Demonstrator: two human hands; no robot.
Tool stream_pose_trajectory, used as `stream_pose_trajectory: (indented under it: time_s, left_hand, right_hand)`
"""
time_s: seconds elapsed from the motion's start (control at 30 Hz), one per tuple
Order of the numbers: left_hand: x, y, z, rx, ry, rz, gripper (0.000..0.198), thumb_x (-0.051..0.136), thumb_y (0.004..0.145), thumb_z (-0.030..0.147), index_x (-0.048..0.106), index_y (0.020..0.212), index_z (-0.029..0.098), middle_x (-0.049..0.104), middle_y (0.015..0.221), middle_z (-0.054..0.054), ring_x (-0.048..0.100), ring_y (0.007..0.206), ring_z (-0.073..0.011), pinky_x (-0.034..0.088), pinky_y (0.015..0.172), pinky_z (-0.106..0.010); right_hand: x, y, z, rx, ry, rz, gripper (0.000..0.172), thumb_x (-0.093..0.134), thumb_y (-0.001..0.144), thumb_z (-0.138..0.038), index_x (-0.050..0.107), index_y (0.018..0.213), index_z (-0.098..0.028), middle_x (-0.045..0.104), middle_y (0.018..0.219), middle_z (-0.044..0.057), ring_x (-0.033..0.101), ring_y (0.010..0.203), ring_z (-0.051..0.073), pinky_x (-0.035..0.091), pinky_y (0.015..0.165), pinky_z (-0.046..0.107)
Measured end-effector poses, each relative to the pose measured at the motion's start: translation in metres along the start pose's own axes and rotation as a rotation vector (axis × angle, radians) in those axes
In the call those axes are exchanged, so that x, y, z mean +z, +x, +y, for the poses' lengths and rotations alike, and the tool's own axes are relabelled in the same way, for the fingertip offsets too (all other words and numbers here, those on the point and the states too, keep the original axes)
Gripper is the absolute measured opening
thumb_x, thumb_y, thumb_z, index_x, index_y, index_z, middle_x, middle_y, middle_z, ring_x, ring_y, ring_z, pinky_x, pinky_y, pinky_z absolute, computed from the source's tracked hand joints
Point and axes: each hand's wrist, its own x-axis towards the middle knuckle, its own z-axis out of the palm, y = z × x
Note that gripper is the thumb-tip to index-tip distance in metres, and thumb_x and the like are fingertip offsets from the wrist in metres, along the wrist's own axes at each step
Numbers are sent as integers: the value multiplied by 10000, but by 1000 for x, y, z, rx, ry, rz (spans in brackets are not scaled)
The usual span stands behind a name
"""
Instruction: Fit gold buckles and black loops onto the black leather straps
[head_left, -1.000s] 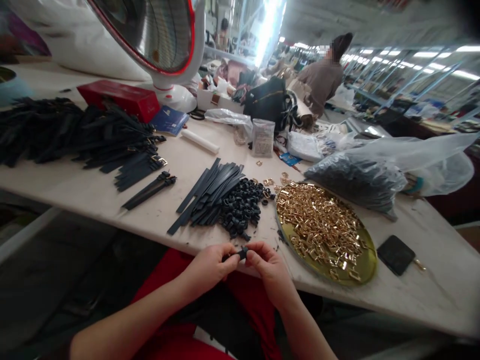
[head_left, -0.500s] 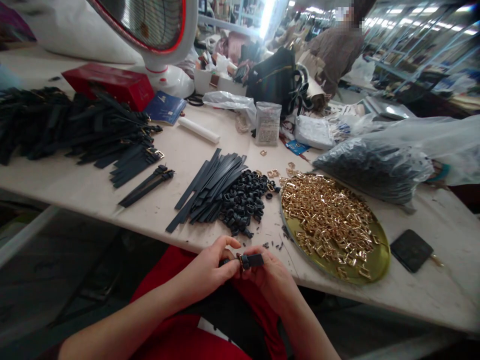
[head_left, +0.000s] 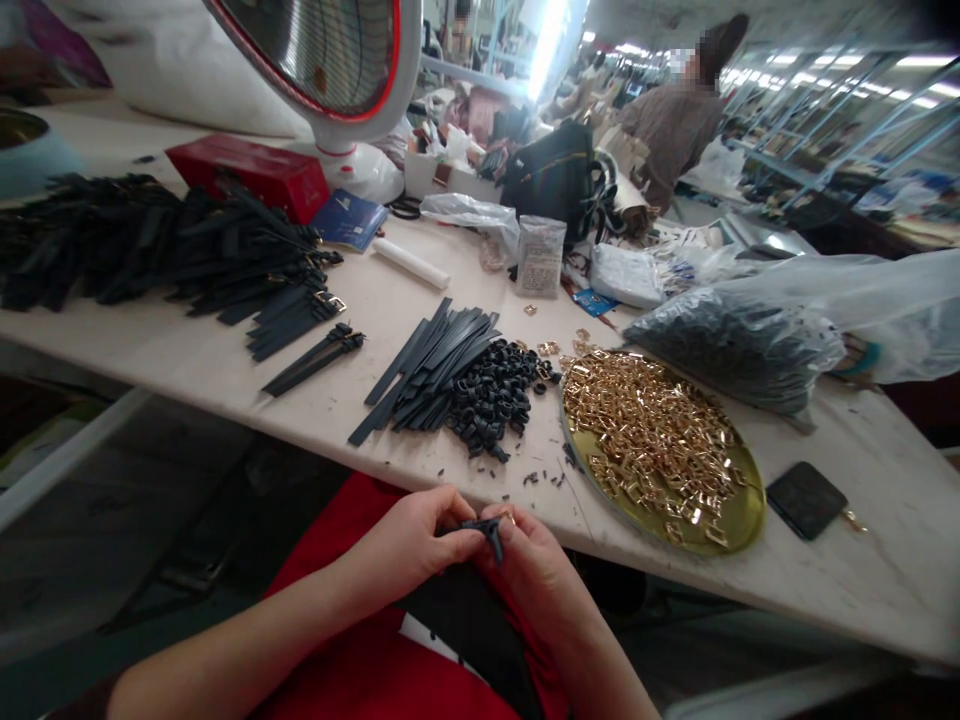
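Observation:
Between my two hands, just off the table's front edge, is a dark leather strap (head_left: pixel 491 535) with its short end bent over. My left hand (head_left: pixel 420 540) pinches it between thumb and fingers. My right hand (head_left: pixel 536 560) is closed on the strap's other end, where a bit of gold shows at the fingertips. Beyond my hands lie a pile of small black leather loops (head_left: pixel 491 395) and a bundle of flat black strips (head_left: pixel 435 355). A round gold tray (head_left: pixel 750 515) to the right is heaped with gold buckles (head_left: pixel 652 430).
Straps with buckles (head_left: pixel 315 360) lie left, beside a larger heap of black straps (head_left: pixel 172 240). Behind stand a fan (head_left: pixel 337 70), a red box (head_left: pixel 247 170) and a black bag (head_left: pixel 551 175). A plastic sack (head_left: pixel 750 335) and a black square item (head_left: pixel 806 498) lie right. A person (head_left: pixel 667 130) is in the background.
The strap has turned between my hands: its flat end and buckle faced me before, and now its end is folded with the buckle mostly hidden. The view has shifted slightly.

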Motion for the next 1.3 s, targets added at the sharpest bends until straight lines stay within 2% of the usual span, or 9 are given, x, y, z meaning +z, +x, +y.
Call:
stream_pose_trajectory:
  time_s: [0.1, 0.2, 0.4, 0.6, 0.73, 0.83, 1.1, 1.2, 1.3]
  left_hand:
    - [0, -10, 3, -33, -174, -43, 276, 572, 712, 379, 541, 818, 126, 540, 641, 25, 436, 521, -90, 314, 439, -184]
    - [1, -16, -1, -44, -192, -36, 278, 560, 707, 360, 533, 842, 118, 552, 650, 22, 395, 490, -71, 275, 420, -176]
    - [8, -12, -19, 7, -199, -65, 261, 572, 692, 368, 525, 795, 133, 545, 640, 27, 463, 534, -95, 319, 448, -187]
    - [1, -11, -12, -71, -251, -82, 215, 572, 661, 310, 542, 772, 128, 615, 672, -5, 494, 554, -105, 344, 494, -203]
    - [-3, -7, -19, -91, -361, -159, 290, 620, 671, 378, 560, 790, 120, 630, 711, -17, 521, 571, -104, 384, 548, -219]
    - [1, -4, -29, -144, -422, -188, 264, 638, 662, 350, 565, 782, 126, 642, 707, -12, 553, 576, -108, 390, 566, -221]
    - [14, -3, -33, -232, -443, -164, 186, 626, 616, 262, 567, 735, 132, 630, 609, 5, 578, 563, -124, 418, 558, -229]
    - [15, -5, -31, -221, -439, -181, 194, 627, 624, 264, 567, 751, 130, 619, 610, 7, 566, 556, -121, 422, 552, -230]
    - [11, -7, -27, -190, -403, -230, 202, 595, 657, 253, 567, 819, 137, 617, 667, 8, 569, 597, -122, 431, 579, -229]
  right_hand:
    - [7, -3, 1, -193, -258, 171, 268, 634, 736, -368, 468, 680, -167, 443, 623, -43, 380, 548, 78, 334, 536, 204]
    - [14, -4, 0, -333, -545, 318, 241, 616, 726, -358, 484, 678, -163, 368, 578, -63, 327, 518, 73, 308, 486, 190]
    - [15, -7, -1, -283, -648, 313, 249, 571, 720, -389, 456, 671, -174, 389, 560, -61, 366, 503, 82, 336, 476, 200]
    - [2, -6, 3, -333, -845, 428, 216, 529, 747, -372, 403, 725, -197, 412, 572, -62, 400, 503, 95, 356, 492, 212]
    - [-3, -9, 2, -298, -1142, 261, 167, 443, 812, -329, 462, 892, -184, 472, 605, -40, 444, 514, 115, 346, 490, 219]
    - [-5, -12, 1, -302, -1261, 119, 165, 376, 852, -309, 476, 815, -183, 496, 617, -18, 459, 518, 116, 338, 486, 219]
    - [-12, -16, 2, -337, -1476, -45, 135, 357, 870, -246, 467, 825, -183, 557, 690, 24, 519, 605, 152, 365, 560, 256]
    - [-14, -18, 6, -278, -1399, -66, 151, 346, 887, -268, 467, 842, -190, 558, 714, 25, 524, 630, 155, 376, 575, 263]
    - [-13, -22, 14, -268, -1194, 3, 194, 296, 916, -298, 463, 912, -201, 559, 761, 26, 539, 668, 147, 403, 595, 256]
